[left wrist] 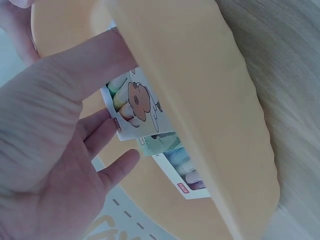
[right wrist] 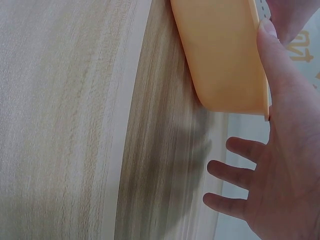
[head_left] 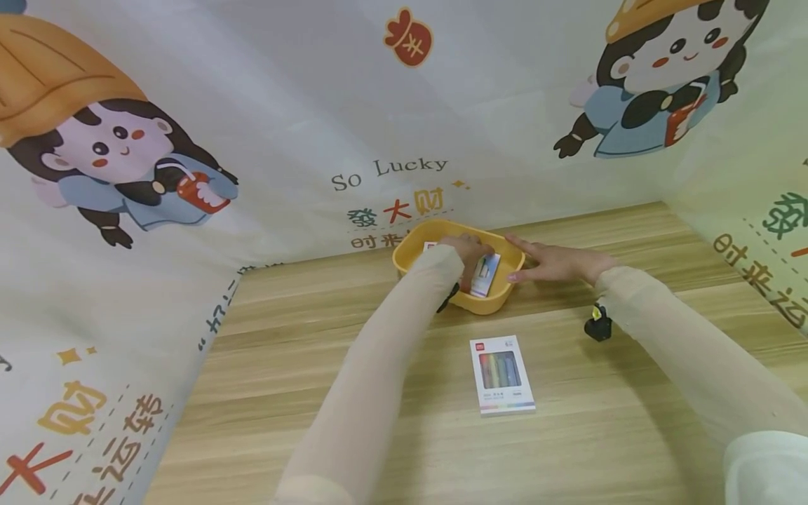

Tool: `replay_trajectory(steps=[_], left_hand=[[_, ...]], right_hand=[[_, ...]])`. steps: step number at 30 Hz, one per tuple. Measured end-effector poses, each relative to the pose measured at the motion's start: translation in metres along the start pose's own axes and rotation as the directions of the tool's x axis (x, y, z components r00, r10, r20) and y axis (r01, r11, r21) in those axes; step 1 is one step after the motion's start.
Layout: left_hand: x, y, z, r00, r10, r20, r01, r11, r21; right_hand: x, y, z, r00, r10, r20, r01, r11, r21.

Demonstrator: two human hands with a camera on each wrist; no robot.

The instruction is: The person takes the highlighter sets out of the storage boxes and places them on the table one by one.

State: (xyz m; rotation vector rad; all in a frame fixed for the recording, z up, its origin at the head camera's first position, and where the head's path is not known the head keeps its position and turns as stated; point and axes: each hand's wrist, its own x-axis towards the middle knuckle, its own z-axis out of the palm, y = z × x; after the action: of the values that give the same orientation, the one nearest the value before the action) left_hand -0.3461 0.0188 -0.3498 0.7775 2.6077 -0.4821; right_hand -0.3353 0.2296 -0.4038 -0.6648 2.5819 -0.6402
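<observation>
A yellow plastic basket (head_left: pixel 435 228) stands near the back of the table. My left hand (head_left: pixel 466 256) reaches inside it and grips a small white box with a cartoon print (left wrist: pixel 142 102), which leans on its side. Its windowed face shows thick coloured sticks. Under it in the left wrist view lie a green packet (left wrist: pixel 159 144) and another white box with a window (left wrist: pixel 182 172). The right hand (head_left: pixel 558 263) rests against the basket's right end, thumb and forefinger straight along the rim, the other fingers (right wrist: pixel 231 175) spread apart from it.
A white box of coloured sticks (head_left: pixel 501 379) lies flat on the wooden table (head_left: pixel 271 393), in front of the basket. Behind and at both sides, printed cloth walls (head_left: pixel 284 91) bound the table. Each wrist wears a black device, such as the one on the right (head_left: pixel 597 326).
</observation>
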Motion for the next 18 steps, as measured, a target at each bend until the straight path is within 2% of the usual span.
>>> replay_trajectory(steps=[8, 15, 18], left_hand=[[-0.0061, -0.0003, -0.001, 0.997, 0.048, -0.052, -0.049, 0.999, -0.019], [-0.0056, -0.0004, -0.0038, 1.0, 0.008, -0.009, -0.008, 0.999, 0.033], [-0.0074, -0.0014, -0.0043, 1.0, -0.005, -0.011, 0.005, 0.999, 0.032]], right_hand=[[0.0017, 0.0026, -0.0006, 1.0, -0.001, -0.002, 0.001, 1.0, 0.001], [0.0019, 0.0014, -0.001, 1.0, 0.002, 0.006, -0.002, 1.0, 0.011], [0.0014, 0.0002, -0.0013, 1.0, 0.008, 0.006, -0.008, 1.0, 0.007]])
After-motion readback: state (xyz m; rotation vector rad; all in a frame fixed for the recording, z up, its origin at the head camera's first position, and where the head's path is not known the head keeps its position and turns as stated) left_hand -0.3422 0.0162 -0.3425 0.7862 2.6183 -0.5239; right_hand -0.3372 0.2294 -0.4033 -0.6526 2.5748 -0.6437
